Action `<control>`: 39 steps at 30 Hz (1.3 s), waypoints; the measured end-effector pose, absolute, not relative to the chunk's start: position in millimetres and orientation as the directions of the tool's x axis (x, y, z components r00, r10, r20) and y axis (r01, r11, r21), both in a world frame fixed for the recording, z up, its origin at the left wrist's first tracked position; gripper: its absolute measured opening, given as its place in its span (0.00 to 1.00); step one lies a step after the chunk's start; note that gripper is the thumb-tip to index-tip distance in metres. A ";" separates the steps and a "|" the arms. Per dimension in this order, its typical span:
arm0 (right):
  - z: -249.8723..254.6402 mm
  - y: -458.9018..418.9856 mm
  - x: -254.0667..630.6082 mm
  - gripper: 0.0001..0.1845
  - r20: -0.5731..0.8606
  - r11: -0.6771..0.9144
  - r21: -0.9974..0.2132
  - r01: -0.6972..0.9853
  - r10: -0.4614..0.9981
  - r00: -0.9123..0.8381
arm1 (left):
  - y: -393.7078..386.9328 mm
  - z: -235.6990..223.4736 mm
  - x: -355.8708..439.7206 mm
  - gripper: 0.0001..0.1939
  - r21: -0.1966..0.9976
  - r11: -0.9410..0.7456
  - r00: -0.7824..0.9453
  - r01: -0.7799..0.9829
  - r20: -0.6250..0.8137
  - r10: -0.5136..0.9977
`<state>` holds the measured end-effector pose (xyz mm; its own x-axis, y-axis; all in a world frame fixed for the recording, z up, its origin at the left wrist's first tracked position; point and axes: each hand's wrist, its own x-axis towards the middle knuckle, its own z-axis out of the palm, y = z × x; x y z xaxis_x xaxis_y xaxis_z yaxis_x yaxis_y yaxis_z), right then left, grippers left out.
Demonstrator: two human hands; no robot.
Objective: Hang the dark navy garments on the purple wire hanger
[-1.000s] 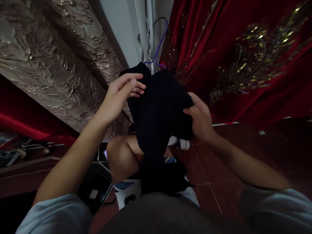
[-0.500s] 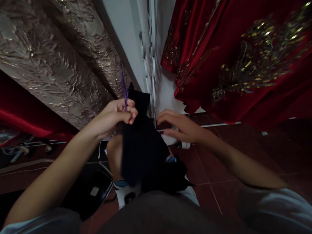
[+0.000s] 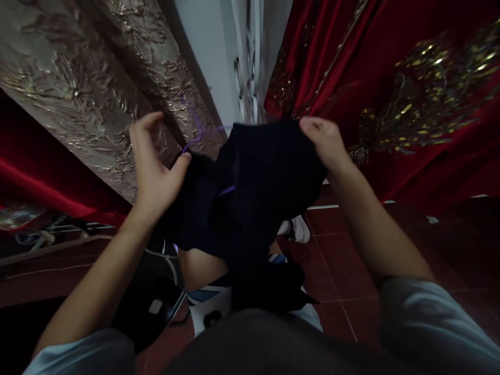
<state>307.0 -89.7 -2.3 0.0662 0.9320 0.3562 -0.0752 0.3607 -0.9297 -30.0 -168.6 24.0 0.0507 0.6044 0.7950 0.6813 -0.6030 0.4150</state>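
Note:
A dark navy, nearly black piece of cloth (image 3: pixel 269 172) is stretched in front of me above my lap. My right hand (image 3: pixel 324 138) pinches its upper right corner between thumb and fingers. At the cloth's left edge, my left hand (image 3: pixel 156 166) is open, its fingers spread upward and its thumb tip against the edge. A thin purple strand (image 3: pixel 227 190) crosses the middle of the cloth, and more of it, blurred, runs above the left thumb. Another black fabric piece (image 3: pixel 269 286) lies over my lap.
Textured beige-gold fabric (image 3: pixel 109 104) hangs on the left. Red satin with gold sequins (image 3: pixel 390 104) hangs on the right. Between them stands a white folding metal gate (image 3: pixel 246 62). A black flat case (image 3: pixel 152 307), a shoe (image 3: pixel 300 229) and cables are on the red tiled floor (image 3: pixel 332 265).
The cloth has risen and spread wide. My right hand has moved up and right and taken hold of its corner. My left hand has moved left and its fingers have opened.

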 end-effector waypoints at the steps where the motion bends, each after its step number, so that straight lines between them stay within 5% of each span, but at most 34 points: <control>1: 9.3 -76.7 308.2 0.14 0.353 0.368 -0.924 -0.099 0.924 0.144 | -172.4 21.9 -24.4 0.34 0.314 -0.600 0.060 0.736 0.852 0.520; 4: 30.3 -52.5 316.2 0.15 0.364 0.415 -0.903 -0.115 0.878 0.309 | -184.6 8.7 -6.6 0.26 0.137 -0.628 0.249 0.766 0.837 0.487; 7: 18.4 -65.8 326.7 0.15 0.434 0.506 -0.855 -0.114 0.818 0.377 | -189.6 -17.3 10.1 0.29 0.113 -0.627 0.450 0.771 0.599 0.662; 12: -34.5 -112.7 337.4 0.16 0.356 0.491 -0.848 -0.199 0.806 0.472 | -190.2 -63.2 33.2 0.31 0.062 -0.473 0.434 0.879 0.309 0.846; 25: -70.1 -76.9 350.7 0.18 0.290 0.395 -0.899 -0.187 0.859 0.421 | -168.3 -109.1 61.3 0.34 0.452 -0.495 0.250 0.742 0.499 0.830; 32: -74.4 -171.6 306.8 0.13 0.594 0.607 -0.746 0.273 0.422 0.685 | -204.9 -108.2 81.0 0.13 0.684 -0.508 -0.103 0.524 0.643 0.759; 36: -108.1 -231.6 252.0 0.07 0.299 0.396 -0.918 0.019 0.659 0.690 | -231.0 -102.2 109.1 0.13 0.786 -0.452 -0.236 0.423 0.577 0.782; 39: -129.5 -242.4 225.7 0.14 0.071 0.113 -0.977 -0.180 0.972 0.224 | -245.3 -101.5 124.3 0.11 0.804 -0.419 -0.288 0.422 0.557 0.779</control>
<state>225.7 -242.4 -129.5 0.2235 0.9721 0.0713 -0.1801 0.1130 -0.9771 124.3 -245.3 -101.5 -0.2878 0.7788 0.5574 0.4221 -0.4193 0.8037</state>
